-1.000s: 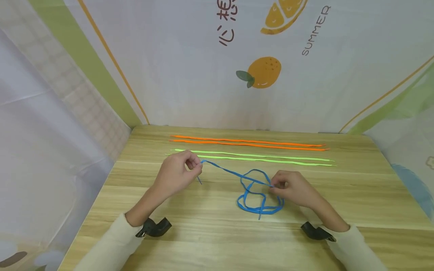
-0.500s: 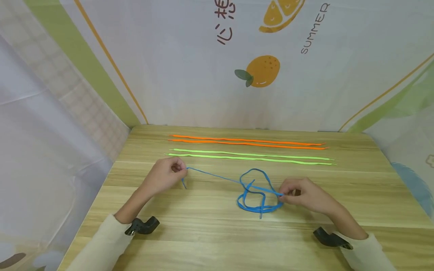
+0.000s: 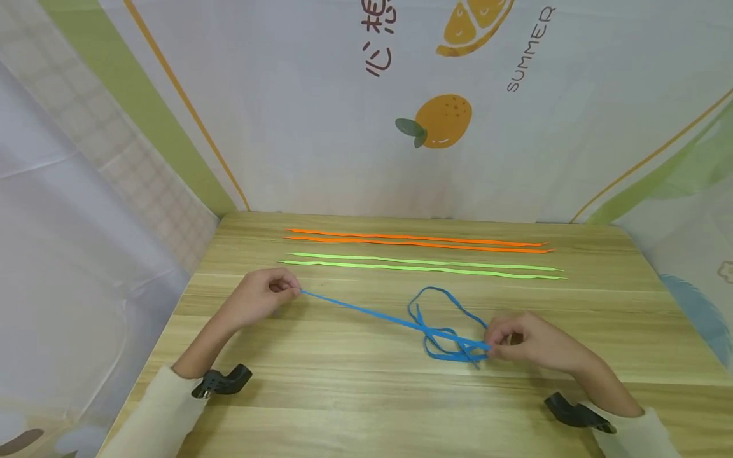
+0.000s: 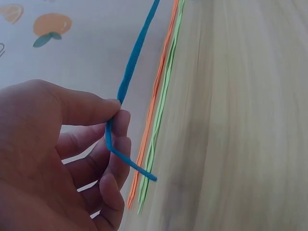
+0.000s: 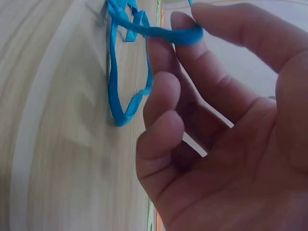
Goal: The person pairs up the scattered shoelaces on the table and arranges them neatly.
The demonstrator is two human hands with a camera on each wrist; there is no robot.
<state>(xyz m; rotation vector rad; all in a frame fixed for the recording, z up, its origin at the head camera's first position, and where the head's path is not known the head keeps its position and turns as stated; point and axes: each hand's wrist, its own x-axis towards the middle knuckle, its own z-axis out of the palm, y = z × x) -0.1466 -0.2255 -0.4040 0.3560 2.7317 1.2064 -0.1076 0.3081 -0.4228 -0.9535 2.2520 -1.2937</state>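
Note:
A blue shoelace (image 3: 363,310) runs taut between both hands, its remaining loops lying loosely by the right hand. My left hand (image 3: 261,294) pinches it near one end between thumb and index finger. In the left wrist view the tip of the blue shoelace (image 4: 132,164) hangs bent below that pinch. My right hand (image 3: 532,341) pinches the lace between thumb and fingers at the right of the loops. From the right wrist view, a stretch of the blue shoelace (image 5: 159,32) crosses the fingertips, and a loop droops beside the hand.
Two orange shoelaces (image 3: 418,239) lie straight and parallel along the far side of the wooden table (image 3: 366,407). Just nearer lie two lime-green shoelaces (image 3: 424,266), also straight. A printed curtain (image 3: 321,127) stands behind the table's back edge.
The hands have drawn apart, left hand going left and right hand going right and nearer. The lace between them has lengthened and straightened, and the loops have shifted slightly right.

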